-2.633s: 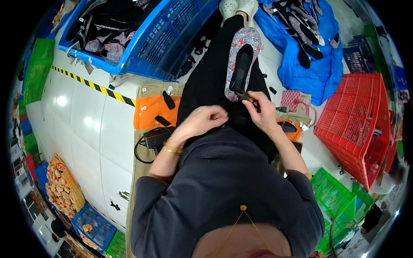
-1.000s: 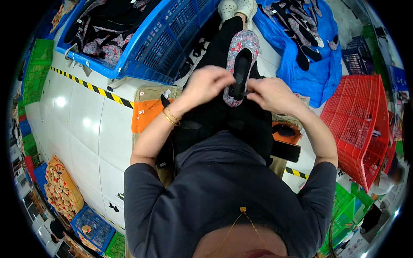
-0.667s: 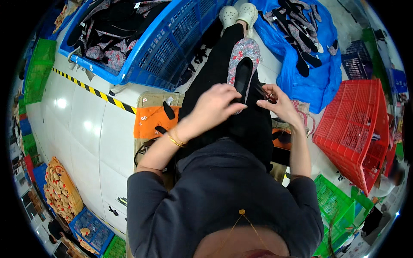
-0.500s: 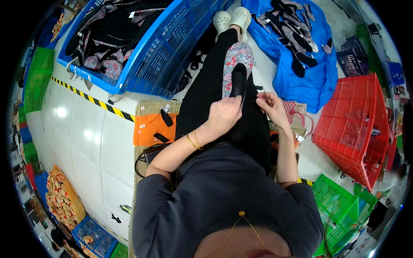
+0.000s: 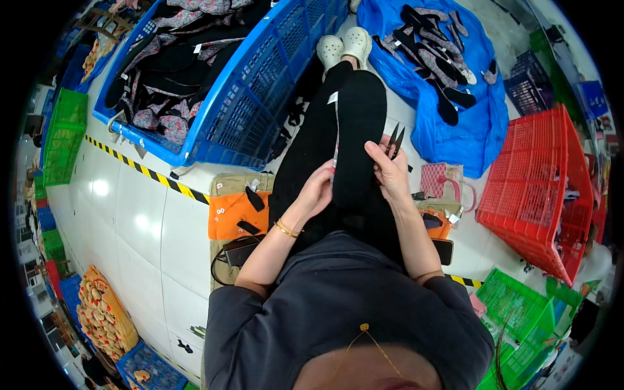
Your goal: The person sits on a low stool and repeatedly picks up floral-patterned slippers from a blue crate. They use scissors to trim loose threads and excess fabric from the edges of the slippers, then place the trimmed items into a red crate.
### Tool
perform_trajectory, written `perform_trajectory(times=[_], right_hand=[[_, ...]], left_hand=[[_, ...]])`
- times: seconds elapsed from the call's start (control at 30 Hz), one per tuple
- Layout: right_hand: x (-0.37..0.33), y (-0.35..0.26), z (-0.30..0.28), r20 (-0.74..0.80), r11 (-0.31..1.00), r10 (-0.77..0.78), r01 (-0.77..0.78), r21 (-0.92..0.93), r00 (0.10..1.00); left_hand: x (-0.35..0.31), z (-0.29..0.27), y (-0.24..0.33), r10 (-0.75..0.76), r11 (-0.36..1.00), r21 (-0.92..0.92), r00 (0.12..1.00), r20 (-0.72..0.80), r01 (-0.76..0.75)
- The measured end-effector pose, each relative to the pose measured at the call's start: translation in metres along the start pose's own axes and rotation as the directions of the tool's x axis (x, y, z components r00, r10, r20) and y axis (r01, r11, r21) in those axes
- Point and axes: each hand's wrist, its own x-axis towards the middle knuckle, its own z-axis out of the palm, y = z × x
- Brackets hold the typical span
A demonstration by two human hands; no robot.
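A slipper (image 5: 361,130) lies over my lap with its black sole facing up; a strip of flowered fabric and a small white tag (image 5: 333,97) show along its left edge. My left hand (image 5: 318,188) is closed on that edge near the end closest to me. My right hand (image 5: 390,172) has small dark scissors (image 5: 395,140) tucked in its fingers, blades apart and pointing away from me. Its thumb rests by the right edge of the sole; whether it also pinches the slipper I cannot tell.
On the left stands a blue crate (image 5: 240,97) heaped with slippers. Ahead to the right, more slippers lie on a blue plastic sheet (image 5: 455,146). A red crate (image 5: 520,188) stands at right, green crates (image 5: 513,302) nearer. Black scraps lie on an orange cloth (image 5: 227,218) beside my left leg.
The slipper has been turned from its flowered upper to its black sole. My left hand has moved to its left edge, and my right hand has come in to its right side with the scissors.
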Motion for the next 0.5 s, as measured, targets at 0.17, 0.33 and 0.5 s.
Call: perform_trajectory(times=[0.17, 0.33, 0.5], right_hand=[[-0.014, 0.004, 0.0, 0.034, 0.961, -0.158, 0.161, -0.225, 0.987], [-0.035, 0.017, 0.006, 0.124, 0.863, -0.149, 0.19, -0.468, 0.981], [-0.02, 0.012, -0.012, 0.071, 0.78, -0.365, 0.347, -0.52, 0.928]], left_hand=[[0.008, 0.009, 0.024, 0.111, 0.952, 0.275, 0.988, 0.107, -0.137], [0.023, 0.009, 0.014, 0.19, 0.955, 0.228, 0.982, 0.017, -0.189], [0.023, -0.014, 0.008, 0.128, 0.989, 0.088, 0.99, -0.06, -0.122]])
